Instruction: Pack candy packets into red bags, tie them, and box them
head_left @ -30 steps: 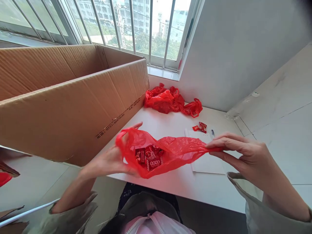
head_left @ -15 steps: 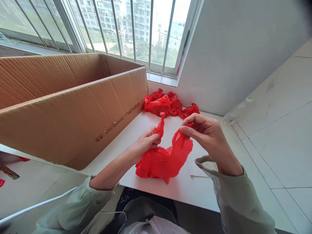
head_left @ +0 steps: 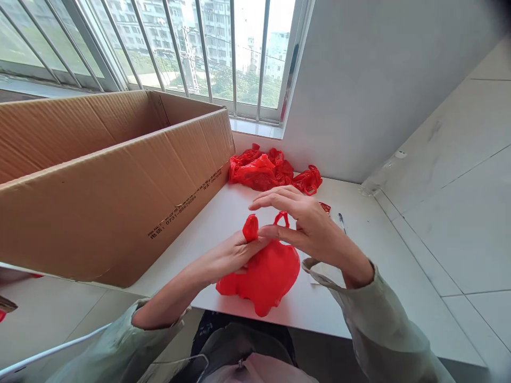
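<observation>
A red plastic bag [head_left: 275, 271] sits bunched on the white table near its front edge. My left hand [head_left: 233, 258] grips the gathered top of this bag, with one red handle loop poking up past the thumb. Over the bag, my right hand [head_left: 305, 226] is open, its fingers stretched to the left and well apart from the thumb. The right thumb tip lies against or just beside the left fingertips. Behind the right thumb a second small handle loop stands up. The bag's contents are hidden.
On the left stands a large open cardboard box [head_left: 131, 186] with printed text. More crumpled red plastic bags [head_left: 259, 170] lie at the back of the white table [head_left: 383, 255], under the barred window. A pen [head_left: 342, 222] and a small red packet [head_left: 325, 208] lie behind my right hand.
My right hand has let go of the bag's handle and moved left, toward my left hand. The bag has sunk into a more compact shape. The view has shifted slightly right.
</observation>
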A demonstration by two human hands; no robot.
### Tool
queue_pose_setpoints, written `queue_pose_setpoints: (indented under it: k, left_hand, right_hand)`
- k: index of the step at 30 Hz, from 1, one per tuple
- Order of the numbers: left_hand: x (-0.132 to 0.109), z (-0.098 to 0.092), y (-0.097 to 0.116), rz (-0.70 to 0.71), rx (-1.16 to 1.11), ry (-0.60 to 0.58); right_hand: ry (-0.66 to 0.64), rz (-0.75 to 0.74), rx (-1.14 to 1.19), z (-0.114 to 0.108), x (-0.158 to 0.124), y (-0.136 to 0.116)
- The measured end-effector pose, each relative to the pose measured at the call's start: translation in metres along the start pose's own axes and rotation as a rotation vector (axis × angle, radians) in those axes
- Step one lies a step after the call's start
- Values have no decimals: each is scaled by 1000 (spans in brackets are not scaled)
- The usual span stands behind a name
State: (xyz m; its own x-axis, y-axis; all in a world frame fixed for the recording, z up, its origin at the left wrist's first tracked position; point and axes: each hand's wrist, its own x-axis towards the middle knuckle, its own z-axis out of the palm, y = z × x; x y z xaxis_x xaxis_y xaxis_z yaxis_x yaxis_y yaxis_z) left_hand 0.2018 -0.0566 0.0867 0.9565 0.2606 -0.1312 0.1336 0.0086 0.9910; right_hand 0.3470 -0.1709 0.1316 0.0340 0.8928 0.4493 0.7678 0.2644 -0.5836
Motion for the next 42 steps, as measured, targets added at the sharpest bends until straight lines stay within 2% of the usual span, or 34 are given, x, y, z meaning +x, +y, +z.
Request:
queue_pose_setpoints:
  k: [3, 5, 7, 9, 10, 12, 14, 16, 17, 18, 21, 22, 24, 26, 28, 30, 33, 36, 39, 42]
  left_hand:
    - [4, -2, -7, -275, -180, -63]
    - [7, -3, -12, -340, -267, -95]
    - [10, -2, -16, -379, -347, -167]
    - [12, -2, -19, -400, -412, -252]
    - [13, -2, -20, -391, -442, -273]
    - [15, -4, -18, -336, -496, -237]
    - [14, -6, -15, -264, -502, -173]
    - [12, -9, -11, -211, -427, -191]
    - [11, -10, -9, -171, -363, -225]
    - [9, -11, -8, -116, -289, -263]
    - [3, -12, -5, 60, -15, -352]
    - [0, -11, -4, 112, 102, -359]
    - [-5, -8, -3, 212, 349, -304]
    - [-10, -4, -4, 323, 595, -137]
    - [-14, -1, -7, 428, 791, 67]
    - [-15, 1, -15, 514, 918, 213]
    - [-11, 1, -32, 590, 943, 302]
    - [-5, 0, -44, 634, 824, 362]
    - [-2, -3, -40, 693, 817, 347]
    - [-4, -11, -28, 737, 1026, 239]
  right_hand:
    - [-59, 191, 55, -2, -13, 20]
    - [-25, 310, 194, 1, -21, 27]
    - [138, 371, 258, 7, -26, 23]
    - [334, 365, 213, 18, -29, 10]
    - [388, 333, 181, 23, -31, 1]
    - [341, 232, 119, 35, -36, -16]
    - [134, 138, 26, 43, -45, -27]
    - [-81, 95, -30, 46, -55, -29]
    - [-119, 100, -7, 46, -59, -26]
    - [-89, 122, 47, 44, -62, -22]
    - [174, 206, 198, 41, -63, -4]
    - [195, 222, 230, 41, -61, 2]
    - [94, 234, 326, 46, -56, 12]
    - [25, 271, 454, 55, -53, 18]
    - [83, 337, 529, 64, -53, 21]
    - [119, 392, 591, 73, -56, 23]
    - [65, 436, 804, 82, -62, 28]
    - [33, 471, 947, 85, -62, 35]
    - [87, 380, 756, 80, -57, 38]
    - [258, 227, 208, 70, -53, 34]
